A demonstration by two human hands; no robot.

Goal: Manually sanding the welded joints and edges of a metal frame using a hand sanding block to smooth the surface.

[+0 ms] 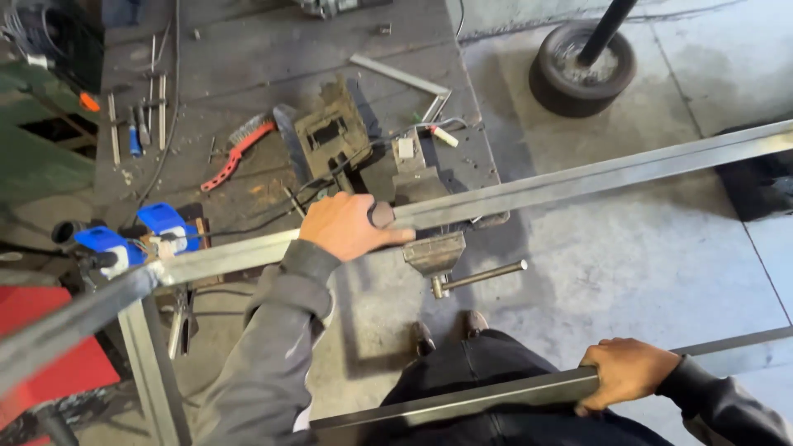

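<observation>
Head view, looking down over a steel workbench [273, 49] and a concrete floor [661, 264]. The left hand [351, 227] lies clenched over a long square steel tube [578, 177] that runs from the lower left edge of the view up to the right edge, fingers wrapped across its top face. The tube passes over a bench vise [425, 239] at the bench edge, just right of that hand; whether the jaws clamp it cannot be told. The vise handle [479, 277] projects to the right below the tube. The right hand [628, 372] grasps a second steel tube [462, 400], darker, which lies nearer the person and roughly parallel to the first, crossing in front of the dark trousers [496, 363]. Both arms wear grey sleeves [273, 355].

On the bench behind the first tube: a red-handled wire brush [235, 149], a rusty steel block [330, 132] with a slot, a flat metal strip [396, 74], and thin rods [161, 107] near the far left. Two blue clamp-like tools [136, 235] sit at the left, beside the tube. A red object [49, 347] fills the lower left corner. On the floor at upper right, a tyre base [582, 70] holds a dark pole [607, 29].
</observation>
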